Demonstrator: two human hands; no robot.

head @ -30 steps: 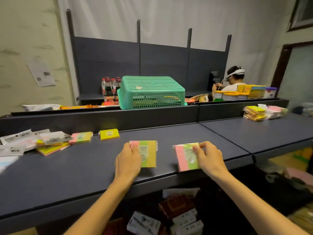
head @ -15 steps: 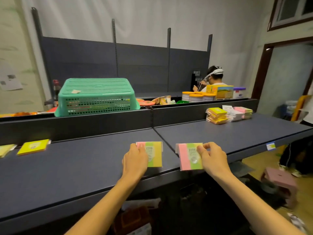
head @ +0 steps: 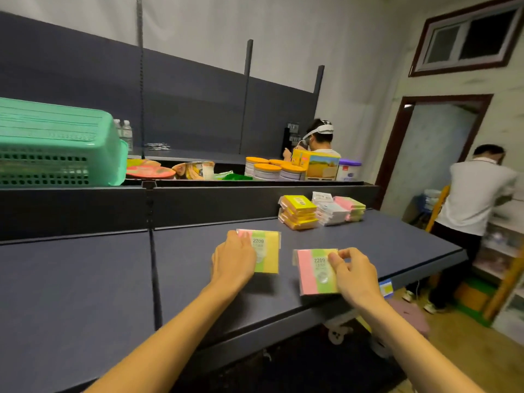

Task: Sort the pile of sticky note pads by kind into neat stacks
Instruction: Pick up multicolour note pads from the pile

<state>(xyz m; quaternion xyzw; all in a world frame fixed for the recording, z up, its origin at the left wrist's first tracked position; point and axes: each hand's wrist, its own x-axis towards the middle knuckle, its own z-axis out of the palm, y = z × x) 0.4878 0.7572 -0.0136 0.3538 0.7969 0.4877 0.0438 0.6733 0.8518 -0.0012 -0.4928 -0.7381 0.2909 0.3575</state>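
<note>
Our left hand (head: pixel 234 258) grips a pad (head: pixel 265 251) and our right hand (head: pixel 355 275) pinches another pad (head: pixel 313 272), both near the surface's (head: pixel 85 279) front edge; sorted stacks (head: pixel 320 212) sit at the back edge.

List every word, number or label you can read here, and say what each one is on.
"2209": on the pink, green and yellow pad the left hand holds.
"2209": on the matching pad the right hand holds.
Small print under both numbers: too blurred to read.
Label on the top yellow pad of the far stack: too small to read.
</note>
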